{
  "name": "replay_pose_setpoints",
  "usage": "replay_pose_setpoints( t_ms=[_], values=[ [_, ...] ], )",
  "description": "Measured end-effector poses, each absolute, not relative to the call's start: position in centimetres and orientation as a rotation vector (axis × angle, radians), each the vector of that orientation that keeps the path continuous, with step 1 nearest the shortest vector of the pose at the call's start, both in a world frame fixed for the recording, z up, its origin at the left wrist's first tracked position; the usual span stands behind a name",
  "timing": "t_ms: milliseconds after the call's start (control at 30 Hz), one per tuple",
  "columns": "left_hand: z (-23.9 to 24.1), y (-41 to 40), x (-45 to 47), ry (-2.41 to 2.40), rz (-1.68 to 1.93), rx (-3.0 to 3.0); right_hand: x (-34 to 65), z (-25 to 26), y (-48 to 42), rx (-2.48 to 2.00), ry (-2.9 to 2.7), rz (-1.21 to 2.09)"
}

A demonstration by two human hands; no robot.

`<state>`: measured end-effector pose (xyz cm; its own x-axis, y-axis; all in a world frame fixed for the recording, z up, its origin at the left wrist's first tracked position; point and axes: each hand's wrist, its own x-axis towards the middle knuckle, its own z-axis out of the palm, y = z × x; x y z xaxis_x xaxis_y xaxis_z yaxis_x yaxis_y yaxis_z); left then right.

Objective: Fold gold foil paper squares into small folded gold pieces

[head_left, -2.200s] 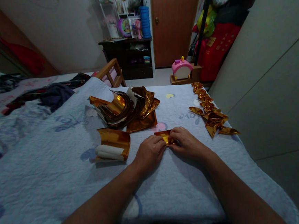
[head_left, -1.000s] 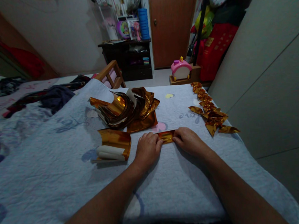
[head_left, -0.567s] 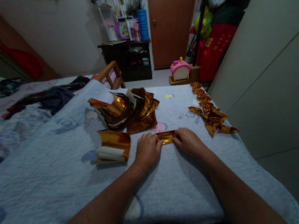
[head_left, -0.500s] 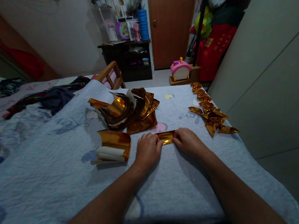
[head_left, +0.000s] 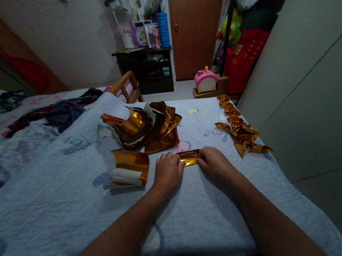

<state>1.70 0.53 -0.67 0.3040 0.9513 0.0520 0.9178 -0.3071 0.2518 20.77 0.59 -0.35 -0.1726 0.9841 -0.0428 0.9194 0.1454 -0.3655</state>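
Note:
A narrow strip of folded gold foil paper [head_left: 190, 158] lies low over the bed cover, gripped at both ends. My left hand [head_left: 168, 168] is closed on its left end, thumb along the near edge. At the right end, my right hand [head_left: 215, 161] pinches the strip between thumb and fingers. Left of my left hand rests a curled piece of gold foil paper [head_left: 132, 161] with a pale rolled underside. Beyond it spreads a thick stack of gold foil sheets [head_left: 135, 125]. Several folded gold foil pieces [head_left: 242, 136] sit in a row along the right side.
A pale blue patterned cover [head_left: 184, 221] lies under everything. Dark clothes [head_left: 64, 112] are heaped at the left. Past the far edge stand a wooden chair [head_left: 128, 86], a dark cabinet [head_left: 144, 73] and a pink toy [head_left: 206, 80]. A pale panel [head_left: 312, 77] rises along the right.
Both hands stay on the foil strip with almost the same grip. The view has shifted very slightly, and the shine on the strip's near edge looks a little different.

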Motion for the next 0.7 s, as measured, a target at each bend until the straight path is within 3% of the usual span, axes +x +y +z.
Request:
replay_pose_setpoints(
  t_ms=[700],
  values=[
    [-0.96,0.43,1.81,1.754,0.276,2.424,20.75,-0.24,0.47,-1.868,-2.204,0.453]
  ],
)
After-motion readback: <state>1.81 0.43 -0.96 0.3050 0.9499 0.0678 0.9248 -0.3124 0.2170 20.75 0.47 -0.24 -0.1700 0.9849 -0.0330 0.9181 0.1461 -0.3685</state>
